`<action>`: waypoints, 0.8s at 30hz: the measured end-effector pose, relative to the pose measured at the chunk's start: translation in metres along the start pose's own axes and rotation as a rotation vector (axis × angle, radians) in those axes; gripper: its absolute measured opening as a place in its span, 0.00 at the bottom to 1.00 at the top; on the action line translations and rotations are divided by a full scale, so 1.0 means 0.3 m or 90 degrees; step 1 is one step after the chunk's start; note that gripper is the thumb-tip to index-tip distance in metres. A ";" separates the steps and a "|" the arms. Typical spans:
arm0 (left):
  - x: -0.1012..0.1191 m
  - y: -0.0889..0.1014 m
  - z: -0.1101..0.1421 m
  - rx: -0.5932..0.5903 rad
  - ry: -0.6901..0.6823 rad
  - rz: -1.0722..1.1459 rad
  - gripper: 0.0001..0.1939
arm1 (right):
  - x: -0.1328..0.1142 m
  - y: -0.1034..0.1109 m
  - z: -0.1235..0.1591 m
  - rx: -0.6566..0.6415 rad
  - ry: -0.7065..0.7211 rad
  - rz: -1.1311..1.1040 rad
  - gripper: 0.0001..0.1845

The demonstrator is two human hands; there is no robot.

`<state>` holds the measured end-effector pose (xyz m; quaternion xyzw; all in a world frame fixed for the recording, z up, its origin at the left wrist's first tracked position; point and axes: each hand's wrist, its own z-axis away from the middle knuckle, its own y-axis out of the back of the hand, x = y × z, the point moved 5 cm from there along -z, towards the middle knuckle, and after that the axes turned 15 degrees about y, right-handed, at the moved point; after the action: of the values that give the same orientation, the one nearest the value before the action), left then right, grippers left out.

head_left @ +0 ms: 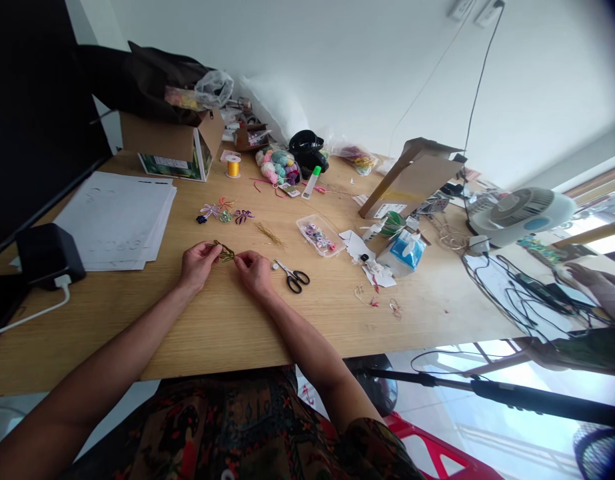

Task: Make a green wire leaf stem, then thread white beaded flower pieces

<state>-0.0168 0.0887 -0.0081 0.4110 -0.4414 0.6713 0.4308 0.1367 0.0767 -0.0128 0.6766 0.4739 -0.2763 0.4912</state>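
My left hand (199,264) pinches one side of a small piece of looped olive-green wire or cord (226,253). My right hand (254,269) has its fingertips closed at the piece's other end, just above the table. Right beside that hand lie open scissors (293,277) with black handles. Beyond the hands are a bunch of thin gold strands (270,234) and several small looped flower shapes, among them a purple one (244,216) and a green one (226,217). A clear box of beads (320,236) stands to the right.
White paper sheets (118,220) and a black adapter (50,255) lie left. Behind are a yellow thread spool (232,167), a bag of yarn balls (278,167) and a green-capped glue bottle (311,183). Rightward are a tissue pack (403,253), a fan (522,215) and another person's hand (594,283).
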 end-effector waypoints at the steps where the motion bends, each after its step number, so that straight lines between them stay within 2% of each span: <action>1: -0.003 -0.001 0.000 0.000 0.011 0.009 0.19 | 0.000 0.000 0.000 0.003 0.001 -0.004 0.06; 5: 0.002 -0.005 0.009 -0.003 0.017 0.007 0.21 | 0.004 -0.002 0.000 0.002 -0.015 -0.014 0.07; 11: -0.004 -0.013 0.009 -0.057 0.042 -0.028 0.24 | 0.007 -0.003 0.001 -0.013 -0.029 -0.010 0.09; 19: -0.029 0.006 -0.014 -0.008 0.003 -0.061 0.16 | -0.004 0.002 0.001 -0.031 -0.034 0.020 0.08; 24: -0.033 0.008 -0.014 0.008 -0.026 -0.065 0.15 | -0.008 0.002 0.000 -0.025 -0.032 0.012 0.08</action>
<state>-0.0171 0.0899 -0.0190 0.4494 -0.4243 0.6426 0.4530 0.1362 0.0757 -0.0105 0.6641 0.4601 -0.2794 0.5188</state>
